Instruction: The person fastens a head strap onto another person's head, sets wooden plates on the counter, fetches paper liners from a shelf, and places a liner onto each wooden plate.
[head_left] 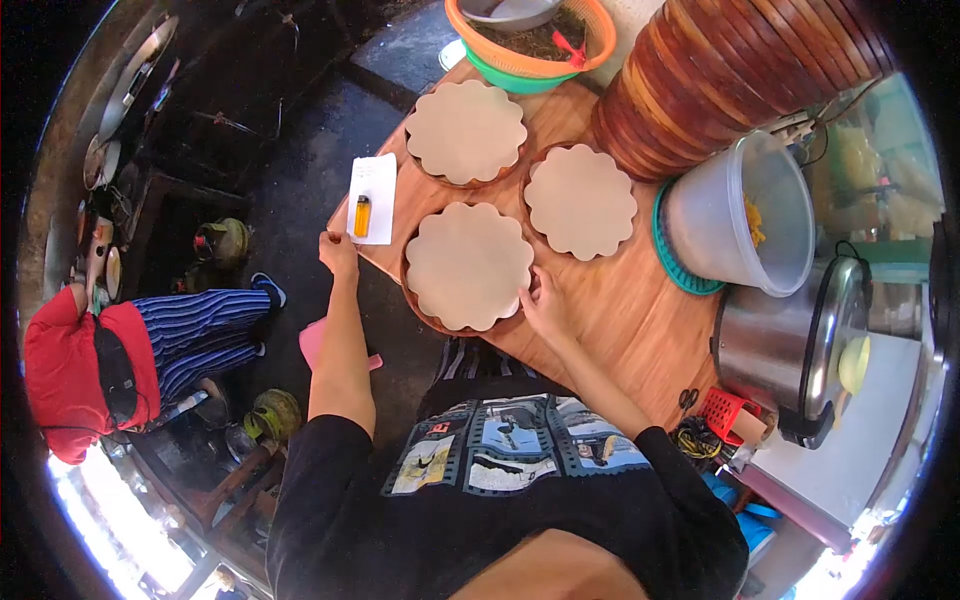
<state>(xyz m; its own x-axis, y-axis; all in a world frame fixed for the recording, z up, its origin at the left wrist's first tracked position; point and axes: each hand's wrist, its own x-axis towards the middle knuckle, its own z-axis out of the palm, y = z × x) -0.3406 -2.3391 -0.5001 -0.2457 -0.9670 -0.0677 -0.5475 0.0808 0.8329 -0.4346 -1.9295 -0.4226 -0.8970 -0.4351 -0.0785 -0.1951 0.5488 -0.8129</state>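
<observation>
My left hand (pixel 340 254) is at the table's left corner, fingers curled, beside a white sheet of paper (pixel 378 185) with writing on it. A yellow lighter (pixel 362 217) lies on that paper. My right hand (pixel 545 303) is closed at the right edge of the nearest scalloped brown paper liner (pixel 469 266), which covers a round wooden tray (pixel 428 318). Something small and whitish shows by its fingertips. Behind are a second scalloped liner (pixel 466 132) and a third one (pixel 580 201), each over a round brown tray mostly hidden beneath.
Stacked round wooden trays (pixel 715 85) lean at the back right of the wooden table (pixel 630 330). Nearby are a clear plastic bucket (pixel 715 215), a steel rice cooker (pixel 775 340), a red basket (pixel 728 418), scissors (pixel 688 399) and an orange basket (pixel 590 40). A person in red (pixel 75 375) stands left.
</observation>
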